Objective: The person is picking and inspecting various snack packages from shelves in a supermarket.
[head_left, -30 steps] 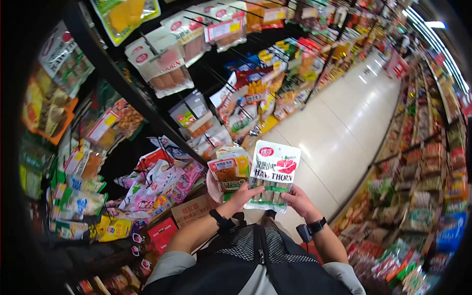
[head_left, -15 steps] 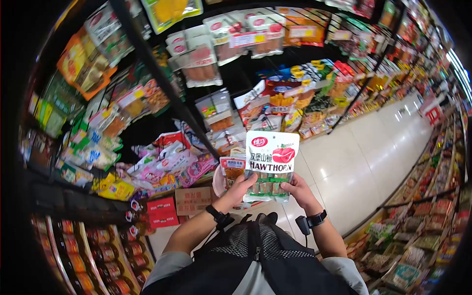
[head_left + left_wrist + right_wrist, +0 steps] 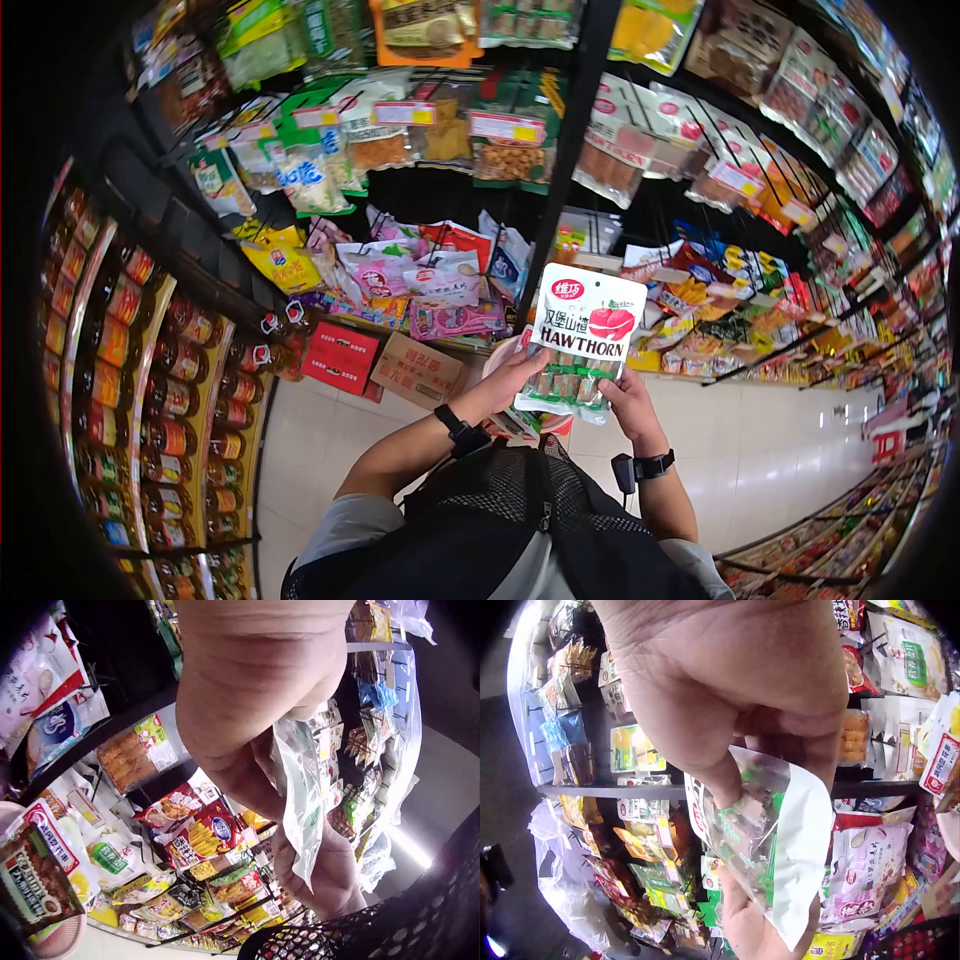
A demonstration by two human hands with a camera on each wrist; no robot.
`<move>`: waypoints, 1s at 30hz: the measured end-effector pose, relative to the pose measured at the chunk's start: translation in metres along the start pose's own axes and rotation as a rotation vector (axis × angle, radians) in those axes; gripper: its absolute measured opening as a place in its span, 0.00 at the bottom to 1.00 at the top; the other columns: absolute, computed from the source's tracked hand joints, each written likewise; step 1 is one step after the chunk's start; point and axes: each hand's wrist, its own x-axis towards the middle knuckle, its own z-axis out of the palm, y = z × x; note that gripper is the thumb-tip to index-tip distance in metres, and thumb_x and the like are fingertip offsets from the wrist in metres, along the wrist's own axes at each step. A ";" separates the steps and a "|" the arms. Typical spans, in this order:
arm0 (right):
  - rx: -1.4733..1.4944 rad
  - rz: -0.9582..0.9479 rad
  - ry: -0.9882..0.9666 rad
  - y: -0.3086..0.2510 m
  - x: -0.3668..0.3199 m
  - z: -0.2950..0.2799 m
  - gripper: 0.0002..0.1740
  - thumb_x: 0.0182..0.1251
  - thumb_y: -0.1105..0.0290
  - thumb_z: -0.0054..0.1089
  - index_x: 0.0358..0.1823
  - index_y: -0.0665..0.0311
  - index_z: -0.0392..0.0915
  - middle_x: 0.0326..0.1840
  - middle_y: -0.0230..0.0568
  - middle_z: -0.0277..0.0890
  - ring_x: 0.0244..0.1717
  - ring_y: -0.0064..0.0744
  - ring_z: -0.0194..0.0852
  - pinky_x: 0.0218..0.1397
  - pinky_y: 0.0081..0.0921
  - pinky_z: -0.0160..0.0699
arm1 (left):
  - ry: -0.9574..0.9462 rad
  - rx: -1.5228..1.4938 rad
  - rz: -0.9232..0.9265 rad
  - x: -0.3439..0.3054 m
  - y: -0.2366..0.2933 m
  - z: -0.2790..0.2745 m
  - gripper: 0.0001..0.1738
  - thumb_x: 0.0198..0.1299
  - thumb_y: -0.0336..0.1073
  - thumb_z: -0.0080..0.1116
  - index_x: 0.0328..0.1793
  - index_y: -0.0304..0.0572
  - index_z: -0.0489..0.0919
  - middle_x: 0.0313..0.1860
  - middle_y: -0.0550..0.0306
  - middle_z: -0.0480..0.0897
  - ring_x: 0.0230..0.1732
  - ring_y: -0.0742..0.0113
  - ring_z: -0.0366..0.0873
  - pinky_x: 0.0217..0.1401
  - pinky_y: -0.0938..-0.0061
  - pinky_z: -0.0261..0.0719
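A white "HAWTHORN" packet (image 3: pixel 582 338) with a clear lower window is held upright before the chest in the head view. On its lower left side the left hand (image 3: pixel 510 382) grips it, thumb on the front. At its lower right edge the right hand (image 3: pixel 632 408) pinches it, thumb on the window. Seen from the left wrist, the packet (image 3: pixel 301 795) is nearly edge-on between the left hand (image 3: pixel 259 697) and the other hand. The right wrist view shows the right hand (image 3: pixel 735 690) with its thumb pressed on the packet (image 3: pixel 765 840).
Hanging snack packets (image 3: pixel 615 140) fill the racks ahead. A pink basket (image 3: pixel 67 937) with packets stands behind the held packet. Red and brown cartons (image 3: pixel 418 368) sit on the floor, beside shelves of jars (image 3: pixel 180 385) at left. Tiled floor (image 3: pixel 730 415) runs to the right.
The head view has swung left, bringing more of the left racks and jars into sight. Both hands still hold the packet, which now appears further right and slightly tilted.
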 end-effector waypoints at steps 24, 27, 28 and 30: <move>-0.165 0.105 0.073 0.010 0.060 0.100 0.21 0.78 0.70 0.54 0.68 0.68 0.71 0.59 0.35 0.78 0.57 0.22 0.74 0.62 0.25 0.74 | 0.027 -0.379 0.042 -0.018 0.028 -0.106 0.29 0.80 0.52 0.42 0.76 0.43 0.65 0.70 0.58 0.74 0.66 0.67 0.74 0.70 0.64 0.73; -0.179 0.123 0.109 0.004 0.053 0.098 0.21 0.79 0.70 0.53 0.68 0.68 0.70 0.60 0.35 0.78 0.59 0.23 0.74 0.64 0.26 0.73 | 0.039 -0.336 0.016 -0.013 0.029 -0.099 0.27 0.80 0.51 0.42 0.76 0.44 0.65 0.71 0.59 0.74 0.66 0.67 0.74 0.69 0.64 0.74; -0.181 0.126 0.123 0.000 0.050 0.099 0.21 0.78 0.70 0.53 0.68 0.68 0.70 0.59 0.34 0.78 0.58 0.22 0.74 0.64 0.26 0.73 | 0.046 -0.327 0.001 -0.014 0.035 -0.091 0.27 0.80 0.51 0.41 0.76 0.44 0.65 0.70 0.59 0.74 0.66 0.67 0.74 0.69 0.64 0.74; -0.193 0.125 0.150 -0.002 0.043 0.094 0.20 0.78 0.70 0.54 0.68 0.68 0.71 0.59 0.34 0.78 0.58 0.22 0.73 0.64 0.25 0.73 | 0.059 -0.350 -0.036 -0.017 0.047 -0.072 0.26 0.80 0.49 0.43 0.75 0.42 0.65 0.69 0.57 0.75 0.67 0.66 0.74 0.69 0.64 0.75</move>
